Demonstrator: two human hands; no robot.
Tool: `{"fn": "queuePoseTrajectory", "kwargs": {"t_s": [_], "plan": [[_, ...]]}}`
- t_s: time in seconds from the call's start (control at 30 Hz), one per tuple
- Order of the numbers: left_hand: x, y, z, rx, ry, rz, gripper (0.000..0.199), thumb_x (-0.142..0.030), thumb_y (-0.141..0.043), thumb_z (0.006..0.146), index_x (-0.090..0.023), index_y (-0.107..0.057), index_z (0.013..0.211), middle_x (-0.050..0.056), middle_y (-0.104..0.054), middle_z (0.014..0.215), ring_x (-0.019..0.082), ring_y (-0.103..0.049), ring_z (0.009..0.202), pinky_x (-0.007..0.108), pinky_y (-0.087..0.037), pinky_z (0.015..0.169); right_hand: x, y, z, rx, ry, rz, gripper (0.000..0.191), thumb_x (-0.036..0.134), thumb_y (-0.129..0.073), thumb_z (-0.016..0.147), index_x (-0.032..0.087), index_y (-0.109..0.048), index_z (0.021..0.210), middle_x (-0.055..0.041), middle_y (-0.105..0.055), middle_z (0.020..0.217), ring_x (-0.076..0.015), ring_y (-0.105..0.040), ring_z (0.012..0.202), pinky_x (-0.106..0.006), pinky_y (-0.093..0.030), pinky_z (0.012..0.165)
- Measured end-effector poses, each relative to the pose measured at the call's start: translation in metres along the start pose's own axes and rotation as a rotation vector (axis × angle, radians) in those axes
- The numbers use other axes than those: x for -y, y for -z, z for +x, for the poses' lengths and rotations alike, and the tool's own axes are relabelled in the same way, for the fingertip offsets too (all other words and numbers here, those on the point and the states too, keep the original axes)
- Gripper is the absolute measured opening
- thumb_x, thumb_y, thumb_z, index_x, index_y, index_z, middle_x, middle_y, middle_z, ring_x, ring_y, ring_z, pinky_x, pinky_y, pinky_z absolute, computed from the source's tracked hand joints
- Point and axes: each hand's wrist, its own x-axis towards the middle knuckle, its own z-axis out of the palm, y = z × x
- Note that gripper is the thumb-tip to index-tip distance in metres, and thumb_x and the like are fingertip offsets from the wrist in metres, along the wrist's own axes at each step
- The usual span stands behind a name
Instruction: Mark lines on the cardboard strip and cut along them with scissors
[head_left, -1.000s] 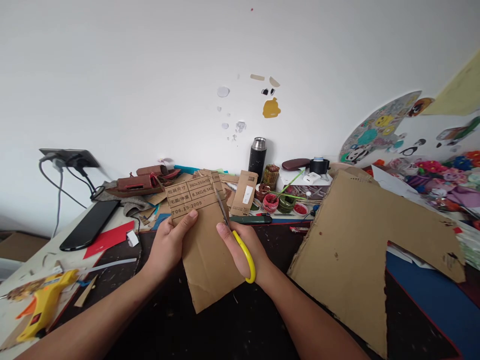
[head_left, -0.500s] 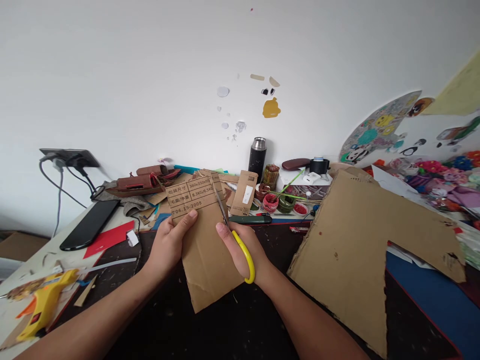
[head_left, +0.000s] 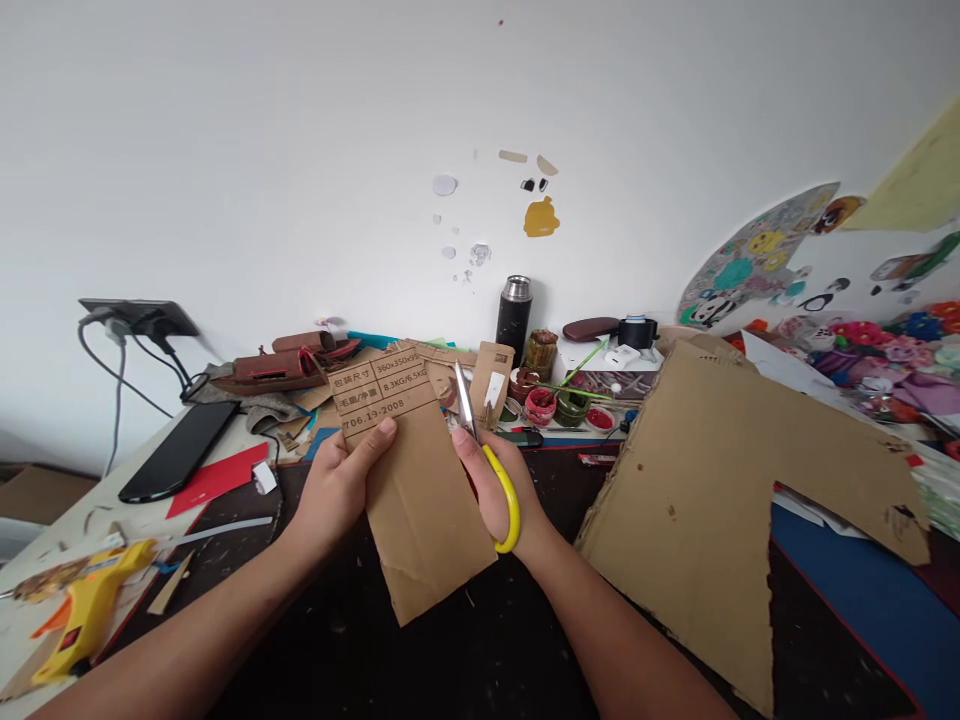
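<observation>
My left hand (head_left: pixel 341 485) grips a piece of brown cardboard (head_left: pixel 424 510) by its left edge, thumb on top. Black printed text and a table of lines cover the cardboard's upper end. In my right hand (head_left: pixel 499 490) is a pair of scissors (head_left: pixel 466 400) with yellow handles, its blades pointing up and away. The blades are beside the cardboard's right edge, apart from it at the tip. My right fingers are partly hidden behind the handle and the cardboard.
A large cut cardboard sheet (head_left: pixel 697 480) lies at the right. Paint jars (head_left: pixel 540 406) and a black flask (head_left: pixel 514 320) stand at the back. A yellow glue gun (head_left: pixel 94 610), a black phone-like slab (head_left: pixel 180 450) and red paper (head_left: pixel 217 478) lie at the left.
The scissors have come off the cardboard's right edge, moving slightly right with my right hand. A narrow strip at the upper right of the cardboard is no longer there. My left hand keeps its grip.
</observation>
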Motion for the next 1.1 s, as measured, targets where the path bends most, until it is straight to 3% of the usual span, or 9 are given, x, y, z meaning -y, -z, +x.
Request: {"fn": "queuePoseTrajectory", "kwargs": {"t_s": [0.07,0.13,0.27,0.43,0.57,0.67,0.73,0.97,1.1], "plan": [[-0.003,0.001,0.001,0.047,0.032,0.02,0.072,-0.068,-0.096,0.07,-0.018,-0.08,0.119,0.015,-0.087,0.112,0.042,-0.084,0.098,0.046,-0.071,0.078,0.003,0.001,0.001,0.009,-0.001,0.042,0.063,0.085,-0.062,0.094,0.024,-0.06,0.078,-0.0042,-0.068,0.077,-0.0241,-0.065,0.076,-0.035,-0.054,0.069],[-0.007,0.001,0.004,0.09,0.073,0.04,0.072,-0.069,-0.097,0.068,-0.018,-0.081,0.115,0.016,-0.087,0.108,0.041,-0.085,0.093,0.045,-0.071,0.074,0.005,0.001,0.001,0.028,-0.049,0.075,0.065,0.088,-0.061,0.092,0.025,-0.056,0.077,-0.0006,-0.062,0.066,-0.0206,-0.061,0.06,-0.032,-0.051,0.057],[-0.01,0.001,0.009,0.13,0.12,0.035,0.069,-0.07,-0.097,0.065,-0.019,-0.083,0.109,0.015,-0.087,0.1,0.041,-0.085,0.088,0.045,-0.07,0.069,0.006,0.001,-0.001,0.063,-0.16,0.136,0.069,0.094,-0.06,0.088,0.027,-0.051,0.076,0.0081,-0.045,0.048,-0.0127,-0.04,0.032,-0.027,-0.031,0.033],[-0.012,0.003,0.007,0.327,0.132,0.081,0.059,-0.068,-0.093,0.074,-0.021,-0.085,0.109,0.014,-0.087,0.101,0.037,-0.084,0.085,0.046,-0.069,0.076,0.004,-0.001,0.0,0.05,-0.058,0.122,0.061,0.084,-0.077,0.083,0.025,-0.061,0.085,0.0067,-0.055,0.052,-0.0162,-0.056,0.043,-0.028,-0.049,0.045],[-0.017,0.008,0.005,0.518,0.212,0.143,0.054,-0.063,-0.096,0.076,-0.019,-0.085,0.106,0.013,-0.087,0.102,0.031,-0.083,0.084,0.041,-0.068,0.082,-0.001,0.006,0.009,-0.103,-0.148,0.15,0.064,0.085,-0.075,0.081,0.026,-0.052,0.076,0.0099,-0.047,0.043,-0.0115,-0.042,0.028,-0.022,-0.03,0.029],[-0.019,0.013,0.011,0.405,0.24,0.055,0.057,-0.063,-0.097,0.073,-0.02,-0.083,0.107,0.011,-0.087,0.097,0.031,-0.082,0.081,0.039,-0.068,0.079,-0.002,0.016,0.02,-0.295,-0.086,0.241,0.066,0.086,-0.075,0.076,0.024,-0.056,0.076,0.0109,-0.044,0.041,-0.0093,-0.041,0.027,-0.019,-0.029,0.029],[-0.019,0.017,0.017,0.276,0.195,0.02,0.062,-0.063,-0.097,0.074,-0.021,-0.08,0.116,0.011,-0.087,0.102,0.031,-0.082,0.085,0.04,-0.067,0.078,-0.002,0.019,0.024,-0.329,-0.085,0.26,0.067,0.086,-0.078,0.073,0.022,-0.059,0.077,0.0108,-0.045,0.042,-0.008,-0.041,0.027,-0.018,-0.028,0.029],[-0.009,0.023,0.029,0.239,0.118,0.141,0.07,-0.07,-0.089,0.081,-0.019,-0.076,0.126,0.014,-0.086,0.104,0.034,-0.082,0.084,0.042,-0.065,0.074,-0.004,0.01,0.013,-0.058,-0.124,0.206,0.071,0.085,-0.077,0.08,0.018,-0.069,0.103,0.011,-0.051,0.046,-0.0093,-0.043,0.027,-0.018,-0.029,0.029],[-0.005,0.017,0.028,0.33,0.14,0.158,0.074,-0.073,-0.09,0.077,-0.017,-0.076,0.124,0.016,-0.086,0.11,0.035,-0.082,0.088,0.039,-0.063,0.07,-0.008,0.009,0.012,-0.014,-0.132,0.192,0.067,0.085,-0.077,0.08,0.021,-0.063,0.095,0.0111,-0.05,0.045,-0.0088,-0.042,0.027,-0.017,-0.03,0.029]]}}
